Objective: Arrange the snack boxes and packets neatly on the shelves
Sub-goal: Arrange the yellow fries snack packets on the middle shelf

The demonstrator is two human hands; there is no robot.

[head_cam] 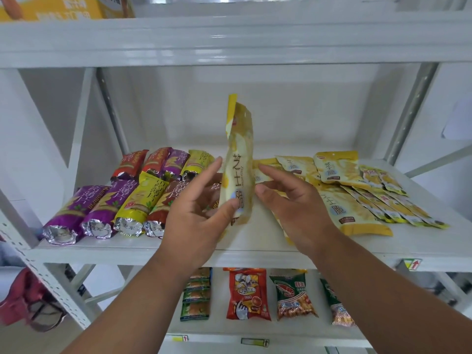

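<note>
Left hand (201,213) is gripping a tall yellow packet (237,164) near its lower end, thumb across the front and fingers curled behind, holding it upright on its edge above the front of the middle shelf (255,254). Right hand (288,200) is hovering just beside the packet with its fingers relaxed and slightly spread, holding nothing (it may be touching the packet's side; I cannot tell). Further left, foil-ended tube packets (107,208) are lying in two fairly tidy rows. To the right, matching yellow packets (339,180) are lying flat and overlapping in a loose fan, some skewed. Below, red and green bags (270,295) are sitting in a row on the lower shelf. Judging by this, the left side looks sorted, while the yellow group is looking unfinished, and the held packet is not yet placed.
</note>
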